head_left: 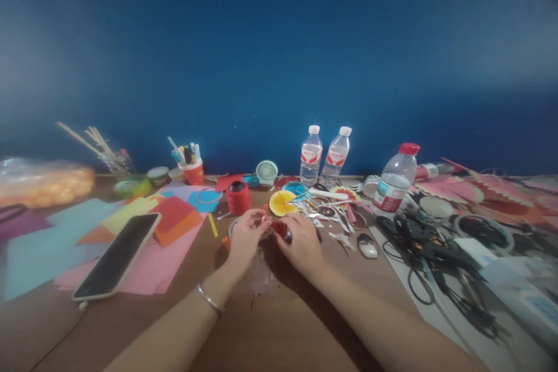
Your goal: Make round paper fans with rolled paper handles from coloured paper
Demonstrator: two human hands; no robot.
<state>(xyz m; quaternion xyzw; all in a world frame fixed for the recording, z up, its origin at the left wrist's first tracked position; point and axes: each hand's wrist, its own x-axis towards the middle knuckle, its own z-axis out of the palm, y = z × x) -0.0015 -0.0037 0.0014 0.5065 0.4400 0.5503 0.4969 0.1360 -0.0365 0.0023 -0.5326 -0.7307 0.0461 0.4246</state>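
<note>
Over the middle of the table, my left hand (pixel 247 237) is closed in a pinch. A small shiny red piece (pixel 264 215) shows at its fingertips, too small to name. Close beside it, my right hand (pixel 301 242) has its thumb and fingers bent together; what they hold, if anything, is hidden. Something red and dark lies between the two hands, partly covered by the fingers. Just beyond them is a yellow pleated paper rosette (pixel 282 202), with a blue rosette (pixel 297 190) behind it. A red spool of thread (pixel 238 197) stands left of the rosettes.
Coloured paper sheets (pixel 37 256) and a phone (pixel 117 256) lie at left. A pen cup (pixel 192 171), small fan (pixel 267 171) and two water bottles (pixel 310 157) line the blue wall. A larger bottle (pixel 394 183), black cables (pixel 436 261) and paper scraps (pixel 342 238) are at right.
</note>
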